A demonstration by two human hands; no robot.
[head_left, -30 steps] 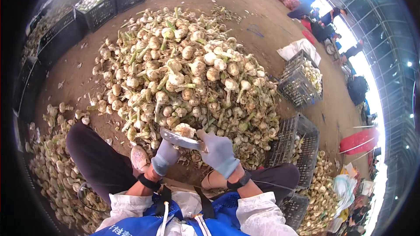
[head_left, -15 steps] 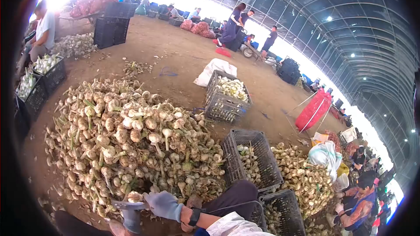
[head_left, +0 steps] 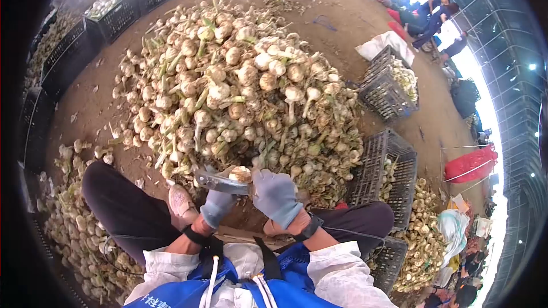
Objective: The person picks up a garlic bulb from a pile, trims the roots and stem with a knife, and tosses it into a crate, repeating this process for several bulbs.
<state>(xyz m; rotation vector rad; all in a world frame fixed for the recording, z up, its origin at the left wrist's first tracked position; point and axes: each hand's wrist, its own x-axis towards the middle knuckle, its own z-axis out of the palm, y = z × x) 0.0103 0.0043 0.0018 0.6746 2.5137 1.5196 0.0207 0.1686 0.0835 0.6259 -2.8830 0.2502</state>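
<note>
A large heap of garlic bulbs with stalks lies in front of me. My right hand, in a grey glove, is closed on a knife, its handle hidden in the fist. The broad metal knife blade points left, across the front of my left hand, which is gloved too. A garlic bulb with a pale face shows just above the blade. My left fingers appear closed on this bulb, though the blade partly hides them.
Black crates of cleaned garlic line the left. At right stand a crate of trimmings, a partly filled crate and another garlic pile. A red mesh sack hangs on a frame. People stand farther back.
The view has tilted down and turned, bringing both my forearms and knees into sight. Knife and bulb stay together between my hands.
</note>
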